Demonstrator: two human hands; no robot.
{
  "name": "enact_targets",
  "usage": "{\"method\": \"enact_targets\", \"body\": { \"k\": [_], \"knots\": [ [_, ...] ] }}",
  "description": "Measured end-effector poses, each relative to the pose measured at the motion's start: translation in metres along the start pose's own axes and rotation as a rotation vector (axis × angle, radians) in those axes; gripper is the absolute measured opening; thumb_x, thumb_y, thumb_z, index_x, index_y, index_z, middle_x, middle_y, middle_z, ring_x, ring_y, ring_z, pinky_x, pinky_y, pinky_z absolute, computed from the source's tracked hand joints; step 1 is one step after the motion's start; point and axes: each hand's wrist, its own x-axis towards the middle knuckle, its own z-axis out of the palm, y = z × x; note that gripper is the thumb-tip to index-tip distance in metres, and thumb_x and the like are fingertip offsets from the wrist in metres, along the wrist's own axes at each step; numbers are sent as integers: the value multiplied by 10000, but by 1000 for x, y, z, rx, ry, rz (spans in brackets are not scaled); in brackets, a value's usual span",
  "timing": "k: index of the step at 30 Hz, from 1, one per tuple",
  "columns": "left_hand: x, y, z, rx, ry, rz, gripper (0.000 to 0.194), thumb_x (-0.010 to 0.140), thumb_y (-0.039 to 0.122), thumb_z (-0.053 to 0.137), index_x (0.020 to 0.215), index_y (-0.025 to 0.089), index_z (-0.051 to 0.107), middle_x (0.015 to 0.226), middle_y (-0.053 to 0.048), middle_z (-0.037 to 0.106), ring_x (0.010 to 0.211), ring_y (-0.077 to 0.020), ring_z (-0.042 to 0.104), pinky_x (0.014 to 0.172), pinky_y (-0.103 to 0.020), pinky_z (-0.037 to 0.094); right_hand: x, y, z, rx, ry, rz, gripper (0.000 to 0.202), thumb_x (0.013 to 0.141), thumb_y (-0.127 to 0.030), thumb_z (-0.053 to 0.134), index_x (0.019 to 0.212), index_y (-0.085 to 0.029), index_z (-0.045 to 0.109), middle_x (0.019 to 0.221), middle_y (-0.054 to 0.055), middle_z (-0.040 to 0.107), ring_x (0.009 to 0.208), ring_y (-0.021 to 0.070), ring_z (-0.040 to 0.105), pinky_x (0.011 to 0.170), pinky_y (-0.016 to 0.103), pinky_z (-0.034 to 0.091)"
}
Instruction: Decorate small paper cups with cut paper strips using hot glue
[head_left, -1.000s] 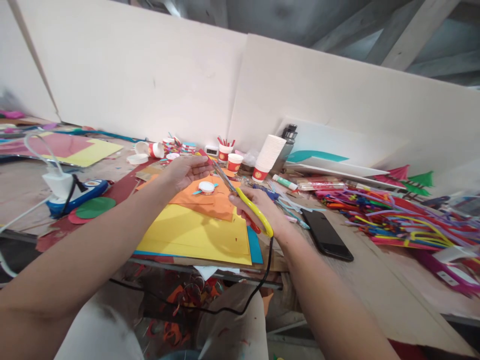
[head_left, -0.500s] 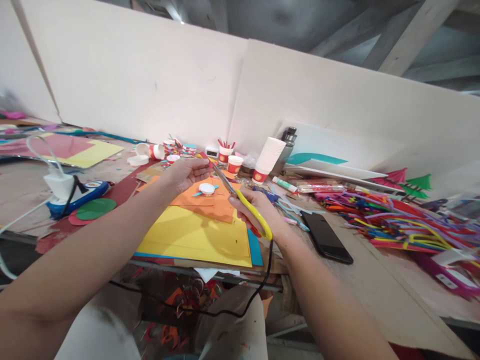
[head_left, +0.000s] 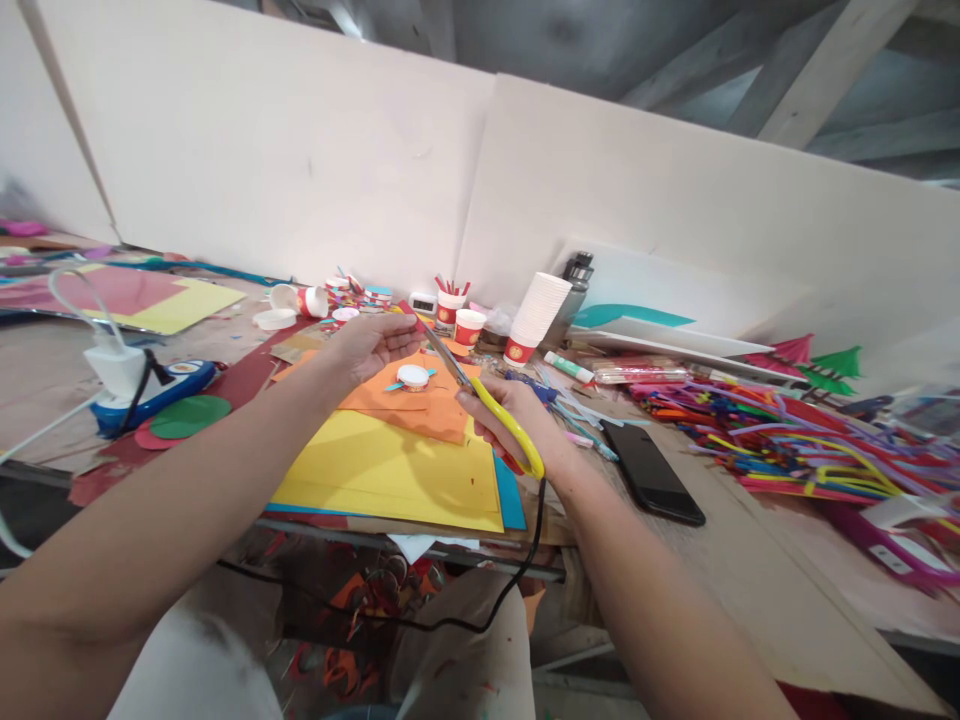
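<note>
My right hand [head_left: 510, 418] grips the yellow handles of a pair of scissors [head_left: 496, 412], whose blades point away and to the left. Pinched in the fingers of my left hand [head_left: 381, 345] is a small piece of red paper [head_left: 409, 311], at the blade tips. Whether the blades touch the paper I cannot tell. Below both hands lie orange paper sheets [head_left: 446, 424] on top of yellow sheets [head_left: 360, 472], with a blue sheet [head_left: 511, 495] underneath. A white round cup piece [head_left: 412, 377] with blue strips sits on the orange paper.
Paper cups [head_left: 540, 312] stand stacked by a dark bottle [head_left: 577, 285] at the back. To the right are a black phone [head_left: 651, 472] and a heap of pipe cleaners [head_left: 795, 430]. A blue power strip [head_left: 169, 385] lies left; a black cable [head_left: 536, 540] hangs over the table's front edge.
Both hands, the scissors and the red paper keep almost the same place. The whole view has shifted very slightly.
</note>
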Motion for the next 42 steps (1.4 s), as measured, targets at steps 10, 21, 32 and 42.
{"method": "enact_targets", "body": {
  "k": [10,21,32,42],
  "knots": [
    [-3,2,4,-13,30,-23,80,748,28,640,713,98,661,682,-77,713,605,-136,686,667,-256,587,-2,-4,0,19,4,17,336,863,-494,568,715,-197,515,493,-50,495,315,48,386,288,158,327],
    [-4,4,5,-21,40,-30,126,769,17,607,678,90,653,646,-68,700,588,-128,677,662,-249,579,1,0,0,-27,9,-2,334,863,-498,557,714,-200,534,489,-47,504,296,61,407,290,169,305],
    [-2,4,2,-18,13,-13,95,767,34,630,701,96,659,662,-61,704,605,-126,679,673,-246,581,3,3,2,-81,27,-38,348,845,-519,564,805,-181,636,484,-46,460,353,71,392,350,184,278],
    [-1,4,3,-21,10,-17,107,770,21,612,696,86,655,662,-64,704,602,-123,678,682,-245,573,8,12,1,-95,7,-86,370,820,-528,585,791,-163,639,504,-50,413,426,71,366,417,202,253]
  ]
}}
